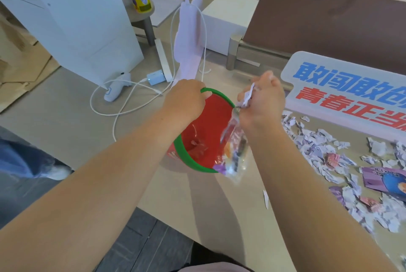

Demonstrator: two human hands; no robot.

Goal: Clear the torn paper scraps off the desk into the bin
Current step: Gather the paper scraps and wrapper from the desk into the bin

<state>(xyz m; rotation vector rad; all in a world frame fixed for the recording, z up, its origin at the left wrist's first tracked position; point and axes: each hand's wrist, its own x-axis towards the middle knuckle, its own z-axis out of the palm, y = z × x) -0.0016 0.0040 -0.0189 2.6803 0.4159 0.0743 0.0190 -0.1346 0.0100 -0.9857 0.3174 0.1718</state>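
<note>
Gripping the far side of the green rim, the left grip [186,98] has its fingers curled over the edge of the bin [189,157], a red pail on the desk [197,201] with its mouth turned up toward the camera. The right grip [261,104] is clenched round a small wad of white paper scraps [248,95], held just above the right side of the rim. Below it hangs a crinkled clear plastic wrapper [232,146], draped over the near-right edge, part of it inside the bin and part out. Whether the fingers pinch the wrapper as well as the paper cannot be told.

The relation that matters is sideways. The main pile of torn scraps [329,146] lies to the right of the bin, on the right grip's side. It spreads in a loose band from the foot of the lettered sign board [342,87] down toward the near edge of the desk. A purple printed card [386,181] lies among the scraps. One stray strip [266,199] lies alone between the bin and the pile, near the desk edge.

The right grip is plainly the nearer one to the pile, and the left is busy steadying the bin. The handful looks ready to drop straight in, being over the opening already. Most of the job is yet to do, and each further reach should go rightward, with the bin kept close to the pile.
</note>
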